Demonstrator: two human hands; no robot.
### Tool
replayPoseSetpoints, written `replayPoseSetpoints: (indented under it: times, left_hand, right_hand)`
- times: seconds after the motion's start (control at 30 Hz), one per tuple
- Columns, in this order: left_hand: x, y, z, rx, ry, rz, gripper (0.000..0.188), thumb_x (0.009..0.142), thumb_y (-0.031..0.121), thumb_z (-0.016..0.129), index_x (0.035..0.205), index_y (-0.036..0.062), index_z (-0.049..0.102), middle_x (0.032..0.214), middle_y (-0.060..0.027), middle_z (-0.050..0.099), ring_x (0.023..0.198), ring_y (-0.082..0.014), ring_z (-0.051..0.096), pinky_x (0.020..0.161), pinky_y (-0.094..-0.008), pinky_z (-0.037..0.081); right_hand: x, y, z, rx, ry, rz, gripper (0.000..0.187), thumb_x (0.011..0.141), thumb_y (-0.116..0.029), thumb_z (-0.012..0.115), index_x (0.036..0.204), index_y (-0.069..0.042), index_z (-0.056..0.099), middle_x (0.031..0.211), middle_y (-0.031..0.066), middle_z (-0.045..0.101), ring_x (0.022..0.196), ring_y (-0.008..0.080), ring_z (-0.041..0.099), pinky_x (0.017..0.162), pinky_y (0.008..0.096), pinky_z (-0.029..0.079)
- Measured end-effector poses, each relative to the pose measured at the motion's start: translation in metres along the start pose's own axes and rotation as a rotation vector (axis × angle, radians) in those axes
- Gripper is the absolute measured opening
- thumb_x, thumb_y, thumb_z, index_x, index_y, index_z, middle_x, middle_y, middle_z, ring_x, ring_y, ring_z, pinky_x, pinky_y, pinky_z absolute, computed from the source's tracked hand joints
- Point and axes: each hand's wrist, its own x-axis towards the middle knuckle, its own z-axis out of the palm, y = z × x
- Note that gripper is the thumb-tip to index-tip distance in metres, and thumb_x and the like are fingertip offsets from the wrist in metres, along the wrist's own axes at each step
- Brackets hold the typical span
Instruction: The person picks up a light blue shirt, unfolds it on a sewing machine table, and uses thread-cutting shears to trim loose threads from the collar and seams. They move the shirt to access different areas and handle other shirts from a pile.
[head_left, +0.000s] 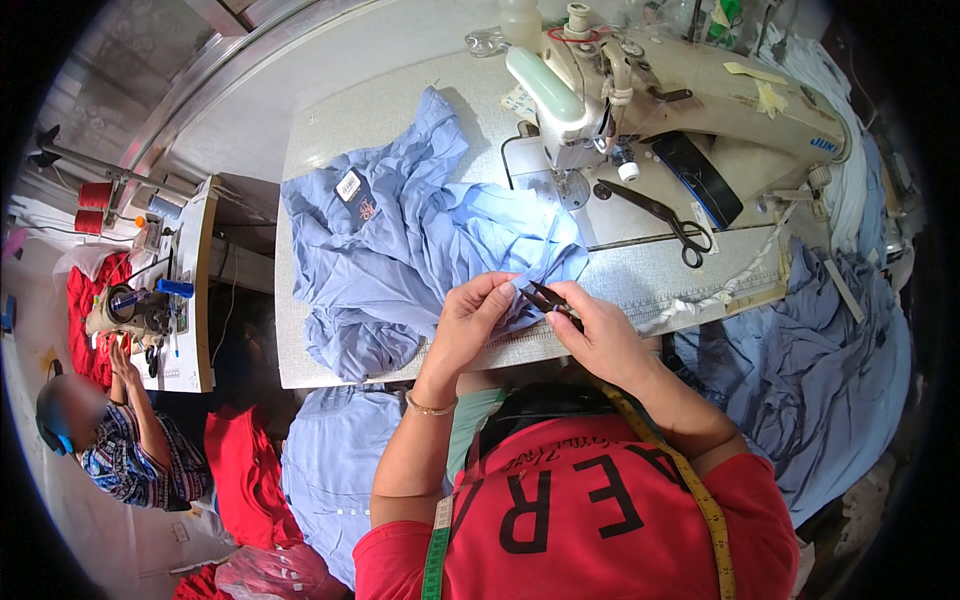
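Observation:
A light blue shirt lies crumpled over the left part of the sewing table, with a dark label at its neck. My left hand pinches a fold of its cloth close to the table's near edge. In my right hand are small dark thread snips, their blades pointing left at the pinched fold. Whether the blades touch the cloth I cannot tell. Just beyond my hands, the lit needle area of a sewing machine shines on the shirt's right side.
Black-handled scissors lie beside the machine, near a dark flat piece. Blue garments are heaped at the right. Another blue shirt hangs below the table. At far left a co-worker sits by another machine.

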Motion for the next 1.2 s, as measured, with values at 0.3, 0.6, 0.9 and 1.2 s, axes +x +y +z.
replayPoseSetpoints:
  times: [0.3, 0.6, 0.9, 1.2]
  left_hand:
    - [-0.001, 0.003, 0.003, 0.035, 0.018, -0.003, 0.021, 0.094, 0.015, 0.053, 0.104, -0.0009, 0.063, 0.078, 0.0063, 0.056, 0.065, -0.0004, 0.043, 0.057, -0.016, 0.035]
    - [-0.001, 0.004, 0.003, 0.027, 0.01, 0.005, 0.021, 0.094, 0.015, 0.053, 0.103, -0.0009, 0.063, 0.077, 0.0062, 0.056, 0.065, -0.0006, 0.043, 0.056, -0.0159, 0.034]
    - [0.0, 0.004, 0.004, 0.01, -0.007, -0.006, 0.02, 0.095, 0.016, 0.052, 0.098, -0.0012, 0.062, 0.073, 0.0061, 0.053, 0.062, -0.0006, 0.04, 0.054, -0.0167, 0.032]
    - [-0.001, 0.003, 0.004, 0.093, -0.003, -0.005, 0.019, 0.094, 0.015, 0.052, 0.098, -0.0009, 0.062, 0.072, 0.0062, 0.052, 0.062, -0.0008, 0.04, 0.054, -0.0173, 0.033]
  right_hand:
    - [-0.002, -0.001, 0.002, -0.038, 0.03, -0.001, 0.025, 0.089, -0.016, 0.054, 0.112, -0.009, 0.047, 0.079, 0.0182, 0.06, 0.077, 0.0392, 0.059, 0.062, 0.0451, 0.044]
    - [-0.002, -0.002, 0.003, -0.088, 0.07, -0.04, 0.024, 0.088, -0.015, 0.054, 0.111, -0.009, 0.048, 0.082, 0.0169, 0.06, 0.077, 0.0379, 0.059, 0.062, 0.0445, 0.045]
    - [0.0, 0.008, 0.011, -0.238, 0.18, -0.203, 0.026, 0.084, -0.015, 0.059, 0.108, -0.007, 0.052, 0.082, 0.0135, 0.062, 0.07, 0.0329, 0.06, 0.06, 0.042, 0.046]
    - [0.007, 0.014, 0.014, -0.363, 0.205, -0.311, 0.02, 0.083, -0.017, 0.061, 0.099, -0.007, 0.057, 0.077, 0.0114, 0.063, 0.065, 0.0308, 0.06, 0.057, 0.04, 0.046]
